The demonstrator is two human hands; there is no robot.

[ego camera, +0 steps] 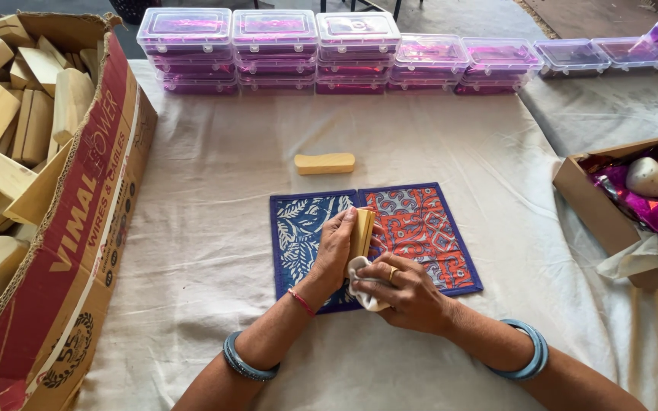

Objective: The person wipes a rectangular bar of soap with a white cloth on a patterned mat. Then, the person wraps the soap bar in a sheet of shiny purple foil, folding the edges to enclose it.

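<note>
My left hand (334,251) grips a pale wooden block (361,232), holding it on edge over a patterned cloth mat (428,236) that is blue on its left half and orange on its right. My right hand (405,293) pinches a small white cloth (359,285) against the block's near end. A ring shows on one right finger. Both wrists wear blue bangles, and a red thread circles the left wrist. A second wooden block (324,163) lies flat on the white table cover beyond the mat.
A large cardboard box (78,228) full of wooden blocks stands at the left. Stacked clear plastic cases with purple contents (344,49) line the far edge. A small open carton (611,213) with purple foil and a white object sits at the right.
</note>
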